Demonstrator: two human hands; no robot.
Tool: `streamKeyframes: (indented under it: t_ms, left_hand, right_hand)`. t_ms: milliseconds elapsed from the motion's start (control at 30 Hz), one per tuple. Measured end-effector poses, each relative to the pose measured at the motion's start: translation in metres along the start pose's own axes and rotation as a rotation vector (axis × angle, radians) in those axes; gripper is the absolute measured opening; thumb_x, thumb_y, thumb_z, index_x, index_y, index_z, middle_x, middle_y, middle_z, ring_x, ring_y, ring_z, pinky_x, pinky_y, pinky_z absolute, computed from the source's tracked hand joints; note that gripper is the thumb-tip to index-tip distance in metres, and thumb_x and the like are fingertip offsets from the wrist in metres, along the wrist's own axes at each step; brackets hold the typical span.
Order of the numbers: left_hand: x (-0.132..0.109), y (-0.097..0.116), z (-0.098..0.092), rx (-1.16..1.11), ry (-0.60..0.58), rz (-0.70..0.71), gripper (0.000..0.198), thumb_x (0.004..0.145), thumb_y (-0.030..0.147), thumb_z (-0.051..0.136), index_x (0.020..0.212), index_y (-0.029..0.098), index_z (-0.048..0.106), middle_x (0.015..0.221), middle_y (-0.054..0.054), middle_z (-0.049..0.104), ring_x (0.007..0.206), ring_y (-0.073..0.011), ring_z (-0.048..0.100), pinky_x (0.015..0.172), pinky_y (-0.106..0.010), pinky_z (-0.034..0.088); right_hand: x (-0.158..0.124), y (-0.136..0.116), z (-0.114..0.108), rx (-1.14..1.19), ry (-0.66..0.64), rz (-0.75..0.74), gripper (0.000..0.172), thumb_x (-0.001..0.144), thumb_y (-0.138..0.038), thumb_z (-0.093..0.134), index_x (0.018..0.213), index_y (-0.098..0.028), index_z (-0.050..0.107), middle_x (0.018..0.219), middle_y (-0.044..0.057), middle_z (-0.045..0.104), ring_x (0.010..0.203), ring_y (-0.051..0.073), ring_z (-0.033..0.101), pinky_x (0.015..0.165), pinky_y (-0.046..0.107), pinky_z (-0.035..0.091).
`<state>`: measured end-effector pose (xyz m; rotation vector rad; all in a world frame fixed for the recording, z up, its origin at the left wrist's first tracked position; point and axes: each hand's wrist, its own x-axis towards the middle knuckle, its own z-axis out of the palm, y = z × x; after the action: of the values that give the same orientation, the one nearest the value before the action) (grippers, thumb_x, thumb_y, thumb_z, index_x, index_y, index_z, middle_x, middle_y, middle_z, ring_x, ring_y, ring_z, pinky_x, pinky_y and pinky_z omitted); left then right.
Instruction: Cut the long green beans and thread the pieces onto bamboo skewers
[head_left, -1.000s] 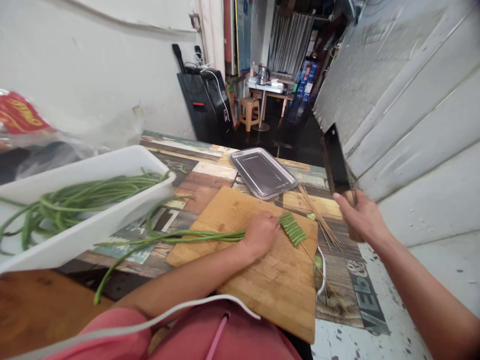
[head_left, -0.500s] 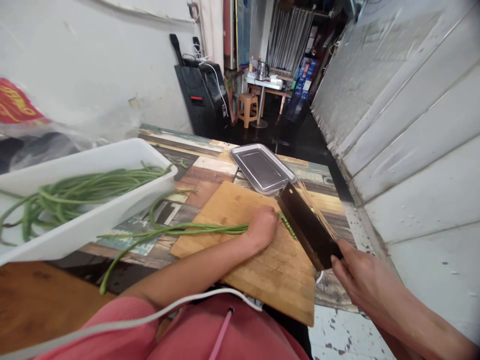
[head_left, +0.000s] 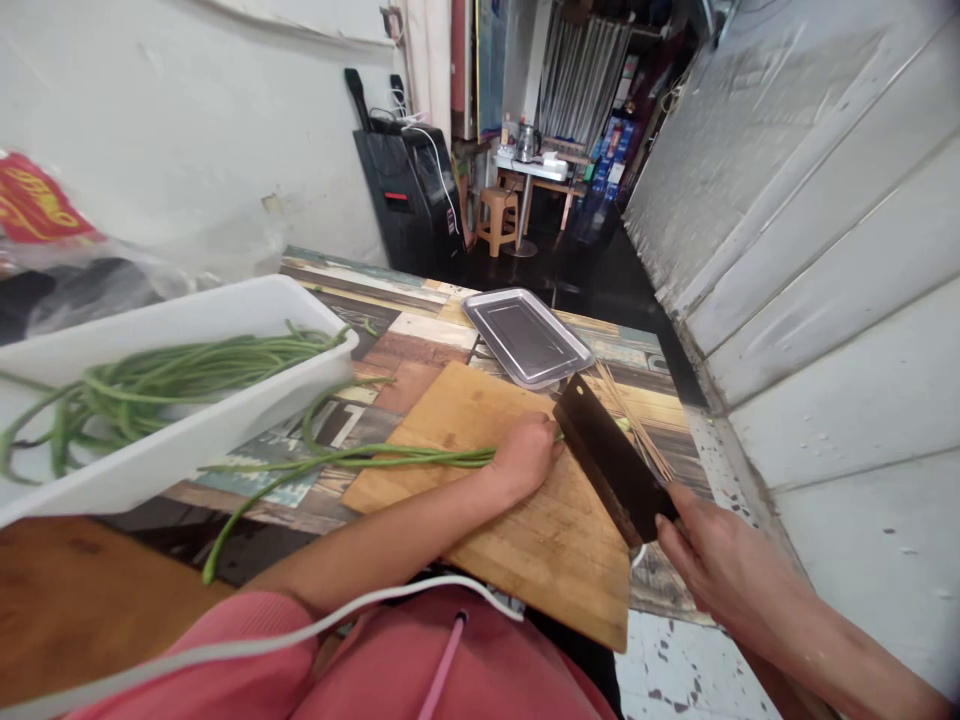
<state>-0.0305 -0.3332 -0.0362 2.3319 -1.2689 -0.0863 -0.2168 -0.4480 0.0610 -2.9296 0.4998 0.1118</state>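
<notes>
Several long green beans [head_left: 420, 457] lie across the wooden cutting board [head_left: 439, 405], their far ends trailing left over the table. My left hand [head_left: 525, 457] is closed around them near their right end. Right beside those fingers is the dark blade of a cleaver [head_left: 611, 462], slanting over the board's right side. My right hand [head_left: 724, 555] grips the cleaver's handle. The blade mostly hides the bean ends beyond my left hand, so I cannot tell whether it touches them.
A white tub [head_left: 247, 440] of more long beans stands at the left. Behind the board lies a metal tray [head_left: 529, 338], with thin wooden skewers [head_left: 637, 420] to its right. A white cable [head_left: 300, 640] crosses in front of my body. A wall [head_left: 840, 330] rises on the right.
The cleaver has shifted very slightly and now covers the green bean pieces that showed between it and my left hand. My left hand keeps its hold in nearly the same spot.
</notes>
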Motion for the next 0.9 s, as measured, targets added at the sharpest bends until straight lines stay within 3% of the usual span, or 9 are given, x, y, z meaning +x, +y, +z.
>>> streamKeyframes:
  t_ms: [233, 633, 767, 900]
  left_hand:
    - [-0.004, 0.004, -0.007, 0.132, -0.036, 0.033, 0.024, 0.088, 0.018, 0.045, 0.082, 0.010, 0.067, 0.084, -0.013, 0.063, 0.084, -0.0228, 0.057, 0.077, -0.034, 0.044]
    - [0.003, -0.004, 0.000, 0.089, -0.113, 0.044, 0.032, 0.090, 0.016, 0.040, 0.075, 0.010, 0.068, 0.080, -0.011, 0.065, 0.078, -0.0218, 0.057, 0.075, -0.033, 0.044]
    - [0.004, -0.006, 0.003, 0.046, -0.105, 0.047, 0.031, 0.089, 0.014, 0.041, 0.072, 0.009, 0.067, 0.078, -0.011, 0.064, 0.077, -0.0205, 0.056, 0.074, -0.032, 0.044]
    - [0.004, -0.008, 0.005, 0.056, -0.107, 0.058, 0.032, 0.090, 0.015, 0.040, 0.073, 0.009, 0.067, 0.079, -0.011, 0.065, 0.077, -0.0204, 0.056, 0.074, -0.031, 0.043]
  right_hand:
    - [0.000, -0.002, -0.001, 0.050, -0.005, -0.003, 0.017, 0.082, -0.028, 0.032, 0.082, -0.020, 0.047, 0.047, -0.001, 0.050, 0.039, 0.014, 0.047, 0.045, 0.025, 0.027]
    - [0.002, 0.005, 0.004, 0.004, -0.052, -0.020, 0.011, 0.084, -0.024, 0.034, 0.077, -0.022, 0.042, 0.052, -0.001, 0.049, 0.045, 0.014, 0.049, 0.047, 0.026, 0.027]
    - [0.006, 0.008, 0.003, -0.020, -0.136, -0.068, 0.015, 0.083, -0.016, 0.035, 0.072, -0.022, 0.044, 0.058, 0.002, 0.054, 0.047, 0.014, 0.049, 0.049, 0.027, 0.029]
    - [0.011, 0.003, -0.001, -0.066, -0.247, -0.132, 0.018, 0.070, -0.010, 0.049, 0.060, -0.024, 0.042, 0.066, 0.008, 0.059, 0.057, 0.019, 0.053, 0.052, 0.030, 0.032]
